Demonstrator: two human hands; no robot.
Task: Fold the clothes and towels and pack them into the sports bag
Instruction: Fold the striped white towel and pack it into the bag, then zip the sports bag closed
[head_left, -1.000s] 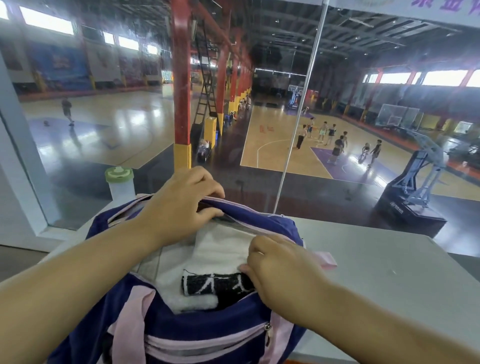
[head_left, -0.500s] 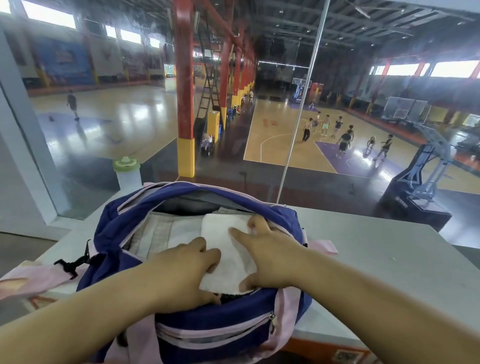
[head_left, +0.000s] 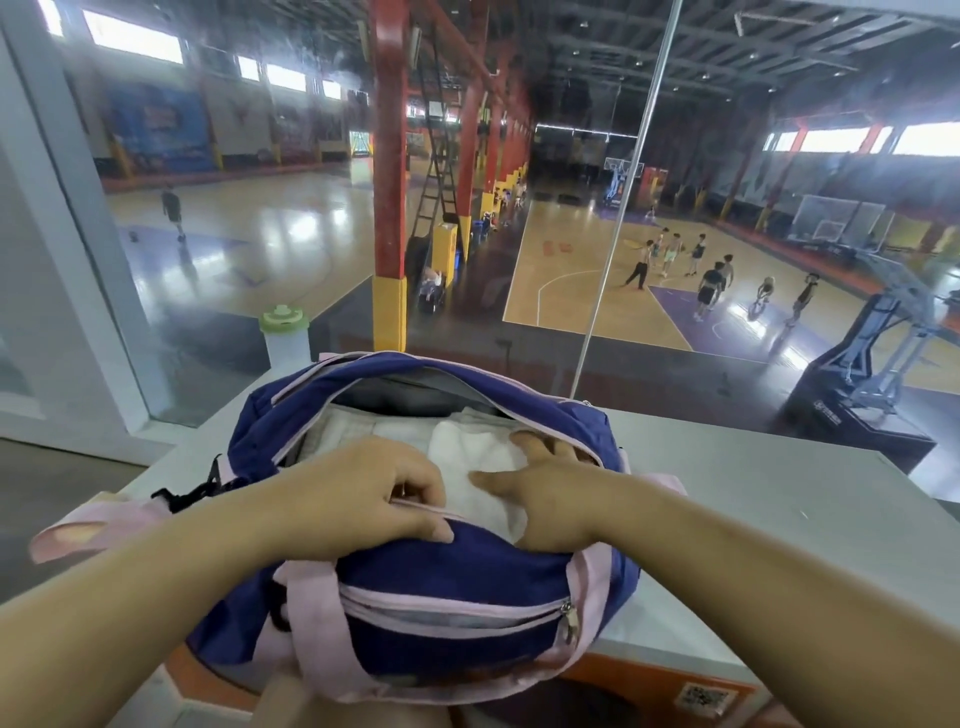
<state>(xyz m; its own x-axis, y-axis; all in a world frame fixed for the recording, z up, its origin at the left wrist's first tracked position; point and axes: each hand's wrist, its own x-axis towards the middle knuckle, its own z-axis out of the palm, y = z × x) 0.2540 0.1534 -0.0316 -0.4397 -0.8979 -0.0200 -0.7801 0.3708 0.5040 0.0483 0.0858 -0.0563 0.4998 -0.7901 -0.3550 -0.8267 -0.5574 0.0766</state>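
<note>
A navy sports bag (head_left: 467, 577) with pink straps and zipper trim sits open on the grey table (head_left: 779, 519). Folded white towels (head_left: 478, 457) and pale clothes fill its main compartment. My left hand (head_left: 363, 493) grips the near rim of the opening, fingers curled over the pink zipper edge. My right hand (head_left: 550, 483) lies flat inside the opening, fingers spread, pressing down on the white towel.
A clear bottle with a green lid (head_left: 284, 332) stands behind the bag by the glass wall (head_left: 649, 208). A pink shoulder strap (head_left: 88, 530) with a black clip trails off to the left. The table's near edge is orange.
My left hand has moved from the bag's far rim to its near rim. My right hand has gone from the dark item to pressing the white towel, which now covers it.
</note>
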